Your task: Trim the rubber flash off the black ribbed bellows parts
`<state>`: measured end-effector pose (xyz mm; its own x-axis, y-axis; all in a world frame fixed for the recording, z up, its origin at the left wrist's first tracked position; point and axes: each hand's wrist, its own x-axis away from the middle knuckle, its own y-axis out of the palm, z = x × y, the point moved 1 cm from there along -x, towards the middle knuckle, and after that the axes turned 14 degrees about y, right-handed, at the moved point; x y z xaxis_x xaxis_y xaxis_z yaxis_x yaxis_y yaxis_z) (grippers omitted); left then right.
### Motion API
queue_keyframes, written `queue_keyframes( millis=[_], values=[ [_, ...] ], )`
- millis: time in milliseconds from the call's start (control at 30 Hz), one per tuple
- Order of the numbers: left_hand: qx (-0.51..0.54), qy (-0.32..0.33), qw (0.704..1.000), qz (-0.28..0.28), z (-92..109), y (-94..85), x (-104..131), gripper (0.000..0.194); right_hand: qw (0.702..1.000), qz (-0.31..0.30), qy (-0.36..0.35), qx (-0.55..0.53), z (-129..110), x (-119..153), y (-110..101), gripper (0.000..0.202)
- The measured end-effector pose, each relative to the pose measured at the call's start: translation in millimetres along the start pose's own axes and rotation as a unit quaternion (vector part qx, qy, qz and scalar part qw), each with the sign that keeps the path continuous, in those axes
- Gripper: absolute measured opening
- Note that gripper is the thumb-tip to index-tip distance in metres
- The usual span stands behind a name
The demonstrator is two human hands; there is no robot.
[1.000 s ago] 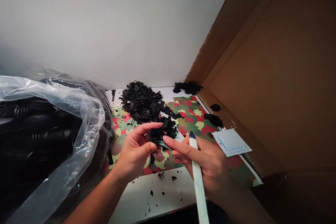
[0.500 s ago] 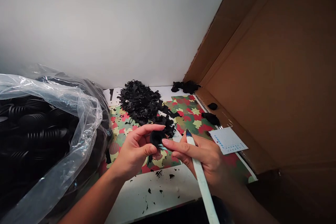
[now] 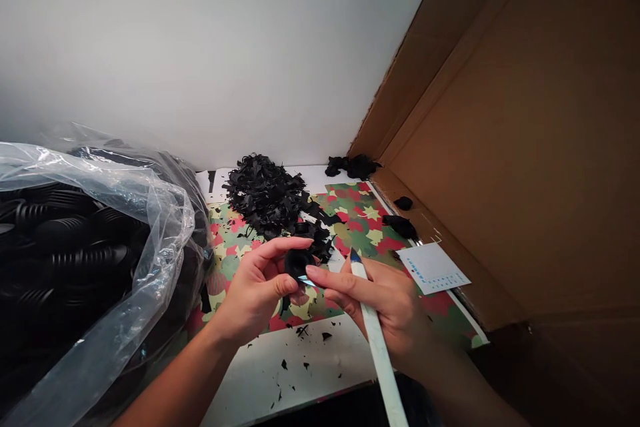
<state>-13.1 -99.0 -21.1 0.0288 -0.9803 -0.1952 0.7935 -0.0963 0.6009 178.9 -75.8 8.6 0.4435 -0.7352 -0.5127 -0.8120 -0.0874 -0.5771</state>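
Note:
My left hand point(image 3: 260, 283) is closed round a hollow, round black rubber part point(image 3: 296, 261), with its open end facing me. The fingers of my right hand point(image 3: 383, 293) pinch a small shiny blade point(image 3: 306, 279) against the near rim of that part. A long white stick with a dark blue tip point(image 3: 375, 333) lies across the same hand, slanting toward me. Beyond my hands, a heap of black rubber trimmings point(image 3: 265, 193) rests on a camouflage-patterned sheet point(image 3: 357, 207).
At left, a clear plastic bag point(image 3: 170, 220) holds several ribbed black parts point(image 3: 90, 255). A cardboard wall point(image 3: 500, 147) stands at right, with a white printed card point(image 3: 435, 268) beside it. Black clumps point(image 3: 354, 165) lie by the white wall point(image 3: 200, 53); scraps dot the white surface point(image 3: 250, 380) nearest me.
The blade and my right hand have shifted slightly left along the rim, and the blade now catches more light. The white stick has moved slightly left too. My left hand keeps its hold.

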Motion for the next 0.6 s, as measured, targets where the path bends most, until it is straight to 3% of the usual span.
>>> queue_keyframes(
  millis=[600],
  values=[
    [-0.013, 0.056, 0.997, 0.046, -1.5, 2.1, -0.7, 0.041, 0.992, 0.071, 0.006, 0.103, -6.3, 4.9, 18.5, 0.03]
  ],
)
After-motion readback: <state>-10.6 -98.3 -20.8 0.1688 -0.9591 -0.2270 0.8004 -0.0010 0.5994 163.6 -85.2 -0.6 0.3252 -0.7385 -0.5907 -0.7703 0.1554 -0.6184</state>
